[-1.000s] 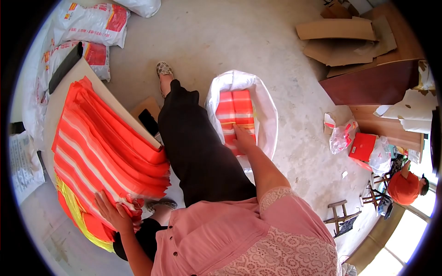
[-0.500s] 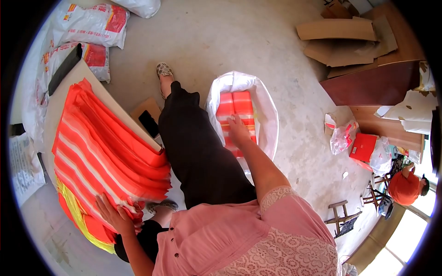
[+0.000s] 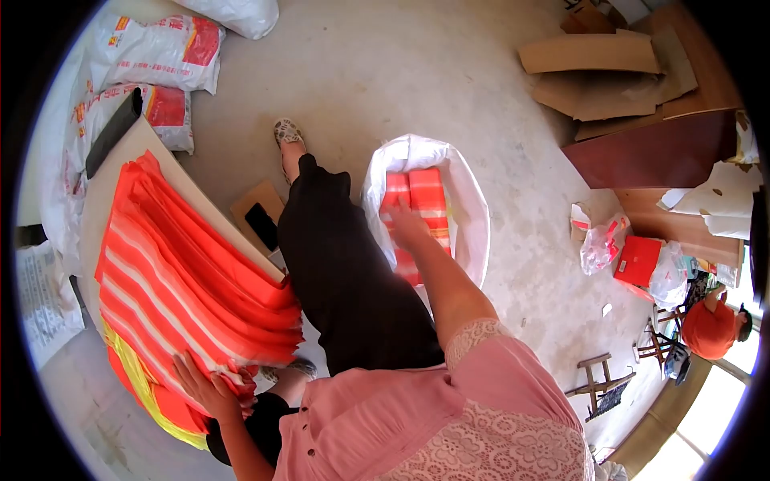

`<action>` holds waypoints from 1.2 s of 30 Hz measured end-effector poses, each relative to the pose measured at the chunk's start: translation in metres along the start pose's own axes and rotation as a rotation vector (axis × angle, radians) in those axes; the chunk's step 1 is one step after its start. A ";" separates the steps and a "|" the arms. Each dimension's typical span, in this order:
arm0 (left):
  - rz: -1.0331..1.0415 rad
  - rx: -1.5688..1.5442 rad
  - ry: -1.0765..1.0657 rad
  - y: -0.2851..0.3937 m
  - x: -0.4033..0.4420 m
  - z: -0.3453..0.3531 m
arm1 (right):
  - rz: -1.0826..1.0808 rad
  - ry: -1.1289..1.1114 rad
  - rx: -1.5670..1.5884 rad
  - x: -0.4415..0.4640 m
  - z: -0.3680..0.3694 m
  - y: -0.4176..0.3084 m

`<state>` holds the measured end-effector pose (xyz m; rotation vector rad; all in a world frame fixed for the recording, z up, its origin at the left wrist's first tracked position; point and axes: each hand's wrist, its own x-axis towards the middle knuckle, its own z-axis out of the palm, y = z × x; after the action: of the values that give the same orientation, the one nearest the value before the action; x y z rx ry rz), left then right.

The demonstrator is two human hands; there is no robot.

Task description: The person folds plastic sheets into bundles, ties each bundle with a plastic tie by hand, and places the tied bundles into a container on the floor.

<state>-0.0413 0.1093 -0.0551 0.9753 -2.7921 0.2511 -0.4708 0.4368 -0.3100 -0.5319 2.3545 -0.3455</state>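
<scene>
Taking 12 o'clock as the top of the view, the white sack [image 3: 475, 196] stands open on the floor [image 3: 529, 144], and inside it lie two red striped bundles, side by side. Their long axis runs almost from 12 to 6 o'clock, with the upper end leaning a little to 11. The right grip [image 3: 411, 230] is over the left bundle [image 3: 397, 186], fingers pointing to about 11 o'clock. The right bundle [image 3: 427, 196] lies just beside this grip, toward 1 o'clock. The right grip is clearly the nearer one to both bundles. Because the hand hides the place below it, I cannot tell if its fingers grasp the bundle or only rest upon it.

The left grip [image 3: 210, 394] is released: the palm is down and the fingers are spread, resting on the lower part of the red striped stack [image 3: 180, 264]. This stack lies on the table [image 3: 162, 148], and from the right grip it is between 8 and 9 o'clock, well apart. Its white stripes run from about 10 to 4 o'clock. From the left grip, the sack is near 2 o'clock. A yellow cloth [image 3: 132, 361] shows along the stack, at about 10 o'clock from the left grip.
</scene>
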 end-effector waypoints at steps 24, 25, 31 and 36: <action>-0.002 0.020 0.013 0.003 -0.001 0.000 | -0.016 -0.367 0.515 -0.064 0.070 0.034; -0.007 0.022 0.014 0.004 -0.001 0.000 | -0.022 -0.395 0.543 -0.062 0.070 0.031; -0.009 0.018 0.018 0.007 0.000 0.000 | 0.473 -0.510 0.964 -0.051 0.101 0.037; -0.004 0.021 0.026 0.006 0.000 0.001 | 0.183 -0.457 0.955 -0.061 0.100 0.048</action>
<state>-0.0451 0.1140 -0.0565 0.9753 -2.7686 0.2910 -0.3753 0.4975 -0.3664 0.0711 1.5339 -1.0487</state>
